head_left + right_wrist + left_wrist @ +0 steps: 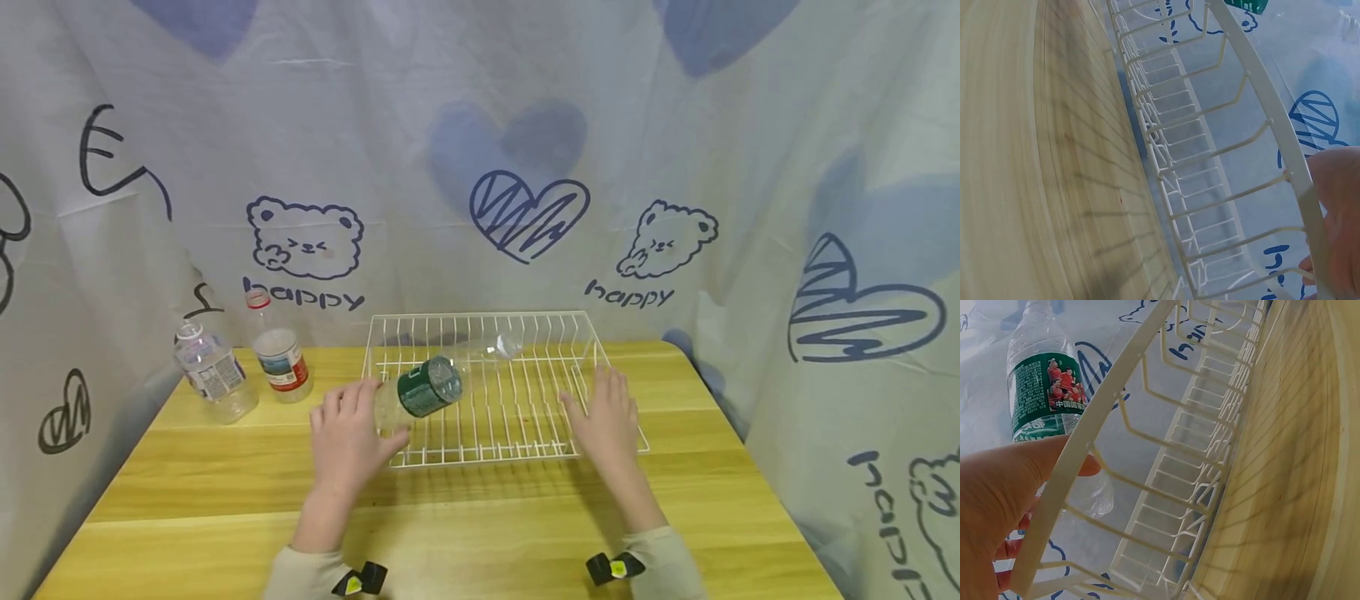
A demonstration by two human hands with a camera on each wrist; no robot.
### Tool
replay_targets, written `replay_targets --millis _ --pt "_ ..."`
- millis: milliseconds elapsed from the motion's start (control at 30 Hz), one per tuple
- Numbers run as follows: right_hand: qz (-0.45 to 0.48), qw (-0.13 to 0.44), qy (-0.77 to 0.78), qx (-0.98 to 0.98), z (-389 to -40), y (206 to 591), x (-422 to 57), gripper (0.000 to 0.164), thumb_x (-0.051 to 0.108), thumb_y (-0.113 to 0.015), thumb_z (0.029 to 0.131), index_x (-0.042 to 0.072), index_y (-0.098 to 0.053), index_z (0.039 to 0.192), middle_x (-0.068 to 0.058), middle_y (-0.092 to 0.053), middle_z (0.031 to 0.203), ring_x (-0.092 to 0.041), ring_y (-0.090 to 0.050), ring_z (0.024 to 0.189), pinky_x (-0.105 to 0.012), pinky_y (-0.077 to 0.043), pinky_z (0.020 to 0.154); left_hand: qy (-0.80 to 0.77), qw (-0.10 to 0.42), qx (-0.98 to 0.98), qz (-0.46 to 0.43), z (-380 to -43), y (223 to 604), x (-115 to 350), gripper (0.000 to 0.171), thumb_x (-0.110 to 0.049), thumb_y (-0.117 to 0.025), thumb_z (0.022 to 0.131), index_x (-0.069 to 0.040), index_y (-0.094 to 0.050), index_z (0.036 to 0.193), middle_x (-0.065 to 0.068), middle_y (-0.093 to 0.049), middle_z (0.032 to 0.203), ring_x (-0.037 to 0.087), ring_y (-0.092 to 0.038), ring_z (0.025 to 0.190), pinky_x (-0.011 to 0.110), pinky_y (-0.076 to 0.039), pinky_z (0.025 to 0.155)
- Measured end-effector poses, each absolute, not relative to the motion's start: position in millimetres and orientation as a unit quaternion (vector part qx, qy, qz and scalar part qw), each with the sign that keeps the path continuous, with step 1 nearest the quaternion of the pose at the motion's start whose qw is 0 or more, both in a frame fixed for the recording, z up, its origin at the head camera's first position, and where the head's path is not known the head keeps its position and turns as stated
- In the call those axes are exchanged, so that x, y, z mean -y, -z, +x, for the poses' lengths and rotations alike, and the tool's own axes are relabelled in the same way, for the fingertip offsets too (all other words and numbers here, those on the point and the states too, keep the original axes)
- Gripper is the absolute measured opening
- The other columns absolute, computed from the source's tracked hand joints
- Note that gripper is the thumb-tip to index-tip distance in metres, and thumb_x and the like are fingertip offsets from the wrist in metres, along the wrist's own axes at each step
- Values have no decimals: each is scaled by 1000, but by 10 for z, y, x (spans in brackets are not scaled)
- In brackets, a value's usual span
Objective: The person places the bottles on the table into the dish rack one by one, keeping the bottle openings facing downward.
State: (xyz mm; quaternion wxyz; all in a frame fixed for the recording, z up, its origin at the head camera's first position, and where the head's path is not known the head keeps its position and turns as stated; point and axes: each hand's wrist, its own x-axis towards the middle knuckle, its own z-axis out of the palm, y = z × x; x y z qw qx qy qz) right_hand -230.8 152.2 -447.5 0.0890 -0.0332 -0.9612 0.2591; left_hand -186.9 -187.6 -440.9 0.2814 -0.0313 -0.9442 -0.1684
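Note:
My left hand (348, 433) grips the lower part of a clear plastic bottle (387, 407) with a green label, its thumb and fingers on either side. The bottle is tilted over the left part of a white wire rack (517, 455), its neck pointing to the far right. In the left wrist view, the thumb lies across the bottle (1044, 394) below the label, partly behind the rack's rim. At the rack's right end is my right hand (611, 421), its fingers extended and thumb spread, holding nothing. The right wrist view shows part of that hand (1338, 206) beyond the rim.
Two uncapped clear bottles stand at the table's back left: one with a pale label (217, 379), one with a red-and-blue label (282, 367). The wooden table (495, 533) ends at a patterned curtain (420, 250) behind and beside it.

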Motion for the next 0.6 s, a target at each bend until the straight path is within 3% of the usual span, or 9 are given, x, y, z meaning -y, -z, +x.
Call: replay_targets --millis 267,600 --pt "38 172 -311 934 -2263 4405 -1576 87 43 -66 90 2 -22 153 -21 -22 159 -43 -24 145 -58 -22 116 149 286 945 -49 -1881 4459 1802 81 -47 -85 60 -11 -55 127 11 -62 125 34 -51 109 47 -38 87" --pt "121 182 -343 913 -2116 4140 -1542 101 37 -82 75 8 -24 153 -18 -25 158 -39 -25 145 -59 -23 116 142 306 939 -69 -1854 4464 1729 82 -41 -89 58 -10 -56 125 11 -62 123 34 -52 106 45 -38 85"
